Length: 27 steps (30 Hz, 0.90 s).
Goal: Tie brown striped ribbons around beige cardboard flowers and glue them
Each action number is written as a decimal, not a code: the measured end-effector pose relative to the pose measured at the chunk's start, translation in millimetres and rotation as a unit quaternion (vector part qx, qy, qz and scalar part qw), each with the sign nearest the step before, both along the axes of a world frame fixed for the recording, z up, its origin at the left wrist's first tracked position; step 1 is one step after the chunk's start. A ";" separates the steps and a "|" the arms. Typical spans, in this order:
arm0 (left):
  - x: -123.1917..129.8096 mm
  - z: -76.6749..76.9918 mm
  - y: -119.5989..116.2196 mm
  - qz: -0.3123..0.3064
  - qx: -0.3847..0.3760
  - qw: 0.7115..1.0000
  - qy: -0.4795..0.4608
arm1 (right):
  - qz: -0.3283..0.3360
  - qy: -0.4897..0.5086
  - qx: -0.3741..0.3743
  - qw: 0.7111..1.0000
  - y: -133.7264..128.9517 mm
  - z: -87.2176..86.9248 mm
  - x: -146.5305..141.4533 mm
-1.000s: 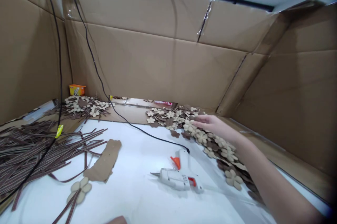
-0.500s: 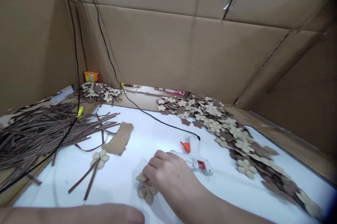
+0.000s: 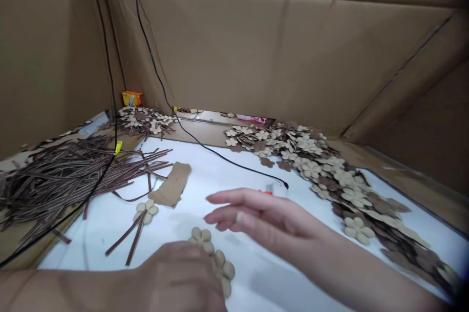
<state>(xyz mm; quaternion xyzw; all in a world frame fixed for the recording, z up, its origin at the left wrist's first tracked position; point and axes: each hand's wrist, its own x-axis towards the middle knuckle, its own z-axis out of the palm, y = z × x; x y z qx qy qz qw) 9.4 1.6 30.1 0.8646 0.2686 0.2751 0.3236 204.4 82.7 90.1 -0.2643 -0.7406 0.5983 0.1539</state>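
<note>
The right hand [image 3: 278, 224] has just come up off the two wood flowers [image 3: 201, 239] and floats over the white desk [image 3: 205, 180], fingers [image 3: 234, 215] open and a bit spread, pinching nothing. Now it hides most of the glue gun [image 3: 274, 189] (just a small white and orange bit peeks out). The left hand [image 3: 176, 278] is at the bottom middle of the frame, curled over the lower flower's edge; can't tell if it pinches. The flowers sit on the desk b/w both hands, so they're free of the right hand now. A big flower pile [image 3: 311, 170] lies to the right, brown strips [image 3: 62, 180] to the left.
</note>
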 end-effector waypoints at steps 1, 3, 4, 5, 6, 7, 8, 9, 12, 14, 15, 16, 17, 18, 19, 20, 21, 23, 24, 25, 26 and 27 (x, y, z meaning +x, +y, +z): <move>-0.4 -4.1 -0.8 0.058 -0.023 0.996 -0.069 | 0.004 0.044 -0.094 0.995 2.0 3.4 -0.4; -0.3 -13.2 0.5 0.194 -0.061 0.950 -0.238 | 0.026 0.119 -0.233 0.965 6.5 5.3 -1.8; -0.1 -16.9 2.6 0.242 -0.096 0.915 -0.307 | 0.039 0.141 -0.282 0.948 8.6 4.8 -2.5; 0.0 -19.4 5.5 0.278 -0.136 0.883 -0.353 | 0.051 0.153 -0.320 0.933 10.5 4.0 -3.1; 0.1 -20.3 8.8 0.296 -0.171 0.860 -0.379 | 0.060 0.161 -0.349 0.921 12.0 3.2 -3.7; 0.1 -19.7 12.1 0.304 -0.205 0.844 -0.392 | 0.069 0.165 -0.368 0.913 13.2 2.6 -4.2; 0.0 -17.9 15.3 0.304 -0.235 0.836 -0.392 | 0.076 0.168 -0.379 0.907 13.9 2.2 -4.6; -0.1 -15.4 17.9 0.297 -0.261 0.834 -0.385 | 0.083 0.171 -0.387 0.902 14.4 2.1 -4.9; 0.4 -9.0 21.6 0.256 -0.319 0.844 -0.346 | 0.100 0.182 -0.399 0.893 14.5 1.6 -5.2; 1.7 -8.1 21.2 0.237 -0.343 0.848 -0.327 | 0.112 0.186 -0.404 0.889 14.6 -0.1 -5.2; 2.8 -8.3 20.5 0.233 -0.356 0.844 -0.325 | 0.119 0.184 -0.406 0.887 14.7 -1.3 -5.4; 4.0 -8.5 19.8 0.234 -0.371 0.837 -0.329 | 0.126 0.179 -0.407 0.887 15.0 -2.7 -5.7; 5.2 -8.6 19.1 0.235 -0.387 0.826 -0.336 | 0.131 0.174 -0.407 0.887 15.3 -4.1 -6.2; 6.3 -8.4 18.4 0.235 -0.400 0.816 -0.345 | 0.136 0.168 -0.406 0.888 15.7 -5.3 -6.9; 7.2 -7.8 17.9 0.234 -0.408 0.807 -0.356 | 0.139 0.164 -0.405 0.889 16.0 -6.3 -7.7; 7.8 -7.0 17.6 0.234 -0.412 0.801 -0.367 | 0.141 0.161 -0.402 0.890 16.1 -6.9 -8.4; 7.9 -6.0 17.4 0.236 -0.415 0.795 -0.375 | 0.142 0.158 -0.399 0.892 16.2 -7.1 -9.0; 6.7 -4.0 17.6 0.245 -0.417 0.789 -0.379 | 0.141 0.154 -0.392 0.896 15.6 -6.5 -9.4; 5.5 -3.0 18.0 0.256 -0.414 0.789 -0.376 | 0.139 0.150 -0.387 0.899 15.2 -5.6 -9.0; 4.0 -2.0 18.6 0.273 -0.403 0.792 -0.369 | 0.138 0.146 -0.381 0.902 14.8 -4.6 -8.2; 2.2 -0.9 19.4 0.294 -0.385 0.798 -0.360 | 0.135 0.142 -0.374 0.907 14.6 -3.3 -7.2; 0.5 0.3 20.3 0.315 -0.362 0.805 -0.350 | 0.133 0.139 -0.364 0.911 14.6 -2.1 -5.9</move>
